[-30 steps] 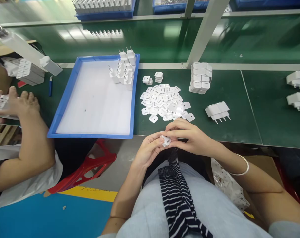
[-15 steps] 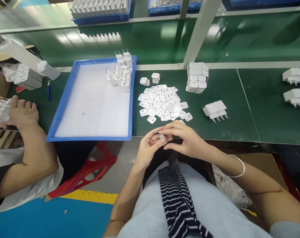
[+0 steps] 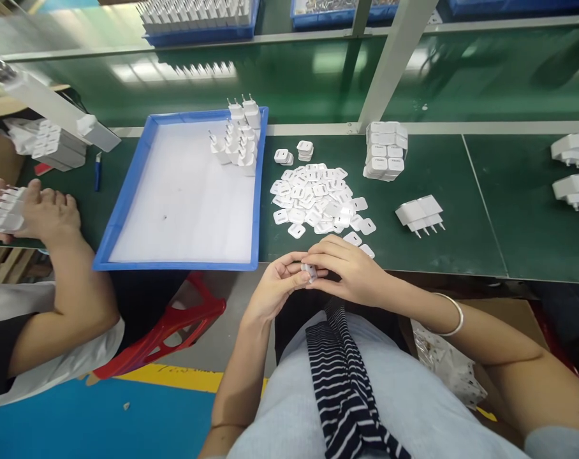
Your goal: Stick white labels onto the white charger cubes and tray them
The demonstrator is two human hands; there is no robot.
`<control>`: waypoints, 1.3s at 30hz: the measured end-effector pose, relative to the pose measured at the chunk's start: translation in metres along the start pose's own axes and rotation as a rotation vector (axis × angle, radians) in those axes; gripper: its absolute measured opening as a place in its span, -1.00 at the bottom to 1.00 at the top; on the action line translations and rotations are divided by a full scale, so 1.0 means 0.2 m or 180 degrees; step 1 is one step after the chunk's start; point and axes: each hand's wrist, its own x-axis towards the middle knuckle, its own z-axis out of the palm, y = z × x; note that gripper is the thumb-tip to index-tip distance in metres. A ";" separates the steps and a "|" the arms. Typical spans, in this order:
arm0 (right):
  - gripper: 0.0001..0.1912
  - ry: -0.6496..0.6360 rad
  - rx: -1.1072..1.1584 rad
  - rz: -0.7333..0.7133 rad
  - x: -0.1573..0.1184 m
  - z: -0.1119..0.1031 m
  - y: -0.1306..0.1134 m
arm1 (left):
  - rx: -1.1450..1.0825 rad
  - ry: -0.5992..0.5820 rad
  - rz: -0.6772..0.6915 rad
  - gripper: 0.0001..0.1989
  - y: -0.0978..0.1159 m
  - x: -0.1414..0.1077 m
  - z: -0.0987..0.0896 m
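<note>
Head view: left hand (image 3: 271, 288) and right hand (image 3: 351, 270), grip closed on white piece (image 3: 310, 273), long axis slanting forward-left.

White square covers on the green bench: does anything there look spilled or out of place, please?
The heap of covers lies loose and overlapping, unlike the two small stacks behind it, and a stray cover sits near the front of the bench, beside the right hand. It may simply be loose stock; no damage is visible.
</note>
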 end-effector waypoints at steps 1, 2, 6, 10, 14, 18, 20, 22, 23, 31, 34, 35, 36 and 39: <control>-0.78 -0.0041 0.0048 0.0009 0.01 0.00 0.01 | -0.0006 -0.0005 -0.0028 -0.62 0.00 0.00 0.00; -0.75 -0.0092 0.0096 0.0015 0.01 0.01 0.01 | -0.0006 0.0000 -0.0055 -0.64 0.00 -0.01 -0.01; -0.70 -0.0260 0.0272 0.0091 0.03 0.03 0.01 | -0.0080 0.0111 -0.0040 -0.60 -0.01 -0.01 -0.03; -0.81 -0.0467 0.0488 0.0138 0.06 -0.05 -0.01 | -0.0175 -0.0071 -0.0014 -0.50 -0.02 -0.01 -0.04; -0.87 -0.0565 -0.0286 0.0519 0.27 -0.32 0.14 | -0.0078 -0.0112 0.0168 -0.49 -0.03 0.00 -0.04; -0.67 -0.0754 -0.1522 0.1540 0.61 -0.55 0.53 | 0.0142 0.0032 0.0123 -0.49 -0.06 0.00 -0.03; -0.55 -0.0970 -0.1719 0.1843 0.75 -0.57 0.72 | 0.0205 0.0033 0.0026 -0.45 -0.08 -0.01 -0.02; -0.50 -0.1172 -0.1770 0.2005 0.83 -0.55 0.85 | 0.0234 0.0076 -0.0007 -0.42 -0.10 -0.03 -0.02; -0.49 -0.1243 -0.1768 0.2039 0.86 -0.53 0.90 | 0.0236 0.0118 -0.0003 -0.41 -0.11 -0.03 -0.02; -0.53 -0.1529 -0.1825 0.2051 0.93 -0.43 1.01 | 0.0212 0.0287 -0.0080 -0.43 -0.13 -0.07 -0.04; -0.56 -0.1607 -0.1824 0.2062 0.94 -0.43 1.03 | 0.0192 0.0276 -0.0094 -0.44 -0.12 -0.07 -0.05; -0.57 -0.1629 -0.1833 0.2076 0.94 -0.43 1.03 | 0.0182 0.0263 -0.0102 -0.44 -0.12 -0.07 -0.05; -0.58 -0.1647 -0.1848 0.2092 0.94 -0.42 1.03 | 0.0172 0.0243 -0.0115 -0.43 -0.12 -0.06 -0.05; -0.59 -0.1687 -0.1923 0.2131 0.95 -0.42 1.04 | 0.0166 0.0181 -0.0137 -0.39 -0.12 -0.06 -0.06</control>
